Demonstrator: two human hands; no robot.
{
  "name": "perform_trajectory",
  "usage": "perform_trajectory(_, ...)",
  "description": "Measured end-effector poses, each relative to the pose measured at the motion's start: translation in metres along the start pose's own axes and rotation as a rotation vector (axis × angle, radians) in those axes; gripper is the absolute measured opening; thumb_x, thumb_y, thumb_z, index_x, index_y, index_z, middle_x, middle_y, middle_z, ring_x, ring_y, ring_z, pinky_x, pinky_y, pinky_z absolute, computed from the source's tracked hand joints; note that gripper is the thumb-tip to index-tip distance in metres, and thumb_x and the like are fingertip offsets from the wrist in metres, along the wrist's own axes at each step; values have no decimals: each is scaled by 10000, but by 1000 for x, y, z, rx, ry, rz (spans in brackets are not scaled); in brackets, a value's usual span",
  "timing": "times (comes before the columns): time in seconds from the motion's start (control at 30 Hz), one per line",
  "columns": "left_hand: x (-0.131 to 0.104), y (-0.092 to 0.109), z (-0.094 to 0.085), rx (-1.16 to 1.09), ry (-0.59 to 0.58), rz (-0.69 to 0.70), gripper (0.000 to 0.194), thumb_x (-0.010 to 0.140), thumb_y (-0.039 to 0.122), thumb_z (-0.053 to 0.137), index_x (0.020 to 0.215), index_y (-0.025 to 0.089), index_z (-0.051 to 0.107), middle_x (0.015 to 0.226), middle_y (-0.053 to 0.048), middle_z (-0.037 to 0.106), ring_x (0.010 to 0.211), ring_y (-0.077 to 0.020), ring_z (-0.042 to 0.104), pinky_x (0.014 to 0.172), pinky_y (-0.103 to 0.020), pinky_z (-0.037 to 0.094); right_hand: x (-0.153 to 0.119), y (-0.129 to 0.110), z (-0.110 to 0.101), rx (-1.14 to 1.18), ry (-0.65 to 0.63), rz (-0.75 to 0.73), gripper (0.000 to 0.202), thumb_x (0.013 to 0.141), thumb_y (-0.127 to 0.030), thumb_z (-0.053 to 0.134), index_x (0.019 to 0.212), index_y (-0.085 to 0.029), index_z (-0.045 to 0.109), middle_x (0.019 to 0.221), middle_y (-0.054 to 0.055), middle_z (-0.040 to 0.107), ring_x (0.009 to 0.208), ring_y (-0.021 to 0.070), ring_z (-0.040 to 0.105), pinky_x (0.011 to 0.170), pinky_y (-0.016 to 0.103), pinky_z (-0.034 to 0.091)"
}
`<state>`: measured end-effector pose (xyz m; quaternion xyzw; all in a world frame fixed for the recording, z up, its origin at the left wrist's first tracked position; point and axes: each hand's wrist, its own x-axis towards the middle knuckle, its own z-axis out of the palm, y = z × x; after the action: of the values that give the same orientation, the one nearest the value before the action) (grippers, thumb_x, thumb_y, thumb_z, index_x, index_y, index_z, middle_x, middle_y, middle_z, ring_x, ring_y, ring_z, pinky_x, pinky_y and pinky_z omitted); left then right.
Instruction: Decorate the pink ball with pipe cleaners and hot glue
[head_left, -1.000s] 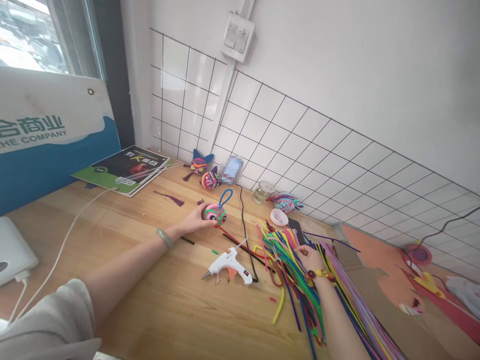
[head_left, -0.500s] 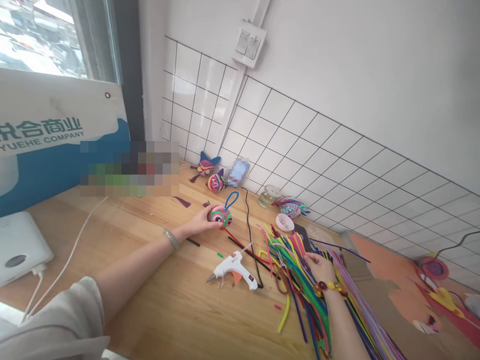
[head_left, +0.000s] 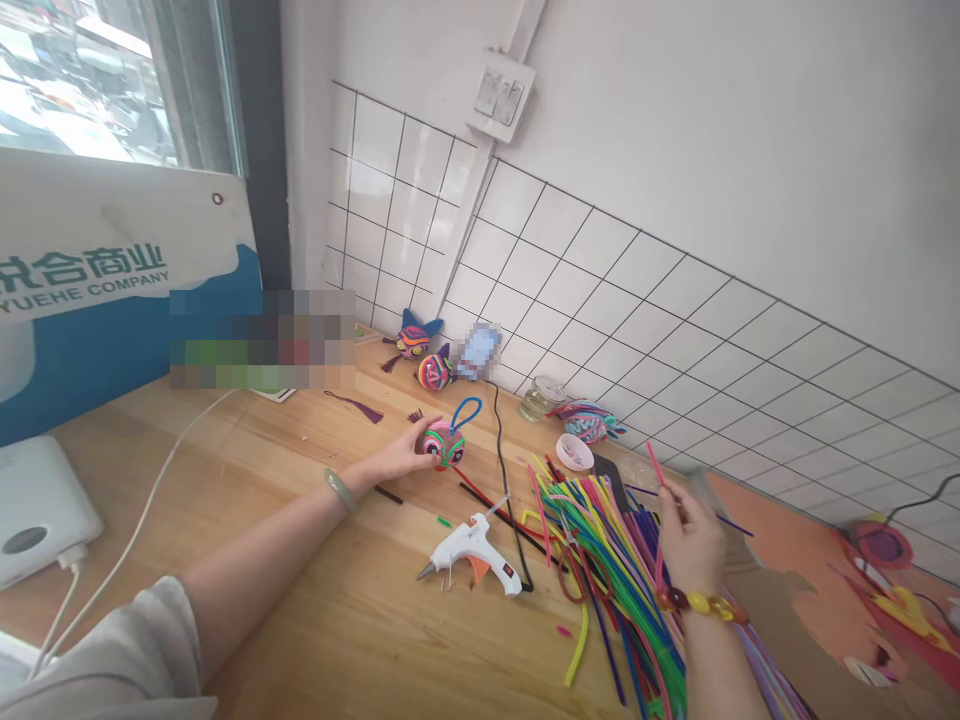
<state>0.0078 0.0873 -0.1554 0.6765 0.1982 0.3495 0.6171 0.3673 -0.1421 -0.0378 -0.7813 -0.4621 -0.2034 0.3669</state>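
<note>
My left hand [head_left: 405, 448] grips a round ornament [head_left: 447, 446], striped pink and green with eyes and a blue loop on top. A pink pipe cleaner [head_left: 655, 462] is pinched in my right hand [head_left: 690, 530], raised over the right side of a loose pile of coloured pipe cleaners [head_left: 611, 560]. Red-handled scissors [head_left: 576, 565] lie on the pile's left part. Between my hands a white glue gun [head_left: 472, 552] rests on its wire stand, nozzle toward the left.
Finished ornaments [head_left: 435, 370] and a phone [head_left: 478, 352] stand by the wall. Nearby are a glass jar [head_left: 540, 398], a pink bowl [head_left: 574, 453] and a black cable [head_left: 501, 450]. A white power bank [head_left: 45, 510] sits left; cut orange paper [head_left: 840, 620] lies right.
My right hand has lifted from the pile and moved right, drawing out the pink pipe cleaner. The ornament stays in my left hand, nearly unmoved.
</note>
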Motion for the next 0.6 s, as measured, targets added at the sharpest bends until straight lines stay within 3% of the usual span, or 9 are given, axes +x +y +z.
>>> perform_trajectory(0.17, -5, 7, -1, -9, -12, -23, 833, 705, 318, 706, 1413, 194, 284, 1371, -133, 466, 1232, -269, 490, 1047, -430, 375, 22, -45, -18, -5, 199, -146, 436, 893, -446, 446, 1030, -104, 679, 936, 155, 665, 923, 273, 609, 881, 403, 456)
perform_trajectory(0.3, -4, 4, -2, -22, -21, -24, 863, 703, 335, 716, 1424, 185, 268, 1382, -141, 459, 1235, -273, 490, 1047, -441, 377, 20, -87, -21, 4, 234, -372, 314, 914, -359, 473, 1020, -158, 691, 894, 115, 652, 860, 235, 619, 819, 355, 483)
perform_trajectory(0.37, -4, 1, -2, -18, -25, -20, 879, 696, 331, 728, 1430, 193, 265, 1369, -135, 476, 1231, -272, 495, 1041, -440, 386, 14, -106, -16, -20, 152, -516, 266, 921, -300, 475, 1049, -198, 685, 907, 91, 641, 831, 206, 624, 785, 315, 482)
perform_trajectory(0.43, -4, -2, -3, -9, -33, -12, 885, 700, 333, 729, 1437, 201, 257, 1363, -131, 483, 1216, -265, 510, 1022, -429, 408, 7, -120, -6, -36, -16, -654, 266, 934, -245, 452, 1082, -215, 670, 919, 76, 637, 827, 185, 625, 772, 288, 476)
perform_trajectory(0.5, -5, -4, -3, 9, -36, -1, 882, 711, 347, 720, 1442, 198, 248, 1362, -136, 484, 1203, -260, 522, 1003, -416, 427, 0, -128, 5, -100, -161, -746, 288, 945, -212, 414, 1094, -202, 659, 921, 77, 634, 811, 180, 618, 740, 286, 472)
perform_trajectory(0.6, -5, -4, -4, 67, -24, 23, 874, 704, 362, 726, 1435, 190, 278, 1334, -137, 512, 1197, -265, 526, 995, -414, 430, -9, -134, 21, -172, -271, -834, 307, 940, -170, 387, 1043, -197, 675, 893, 73, 635, 773, 180, 602, 671, 286, 459)
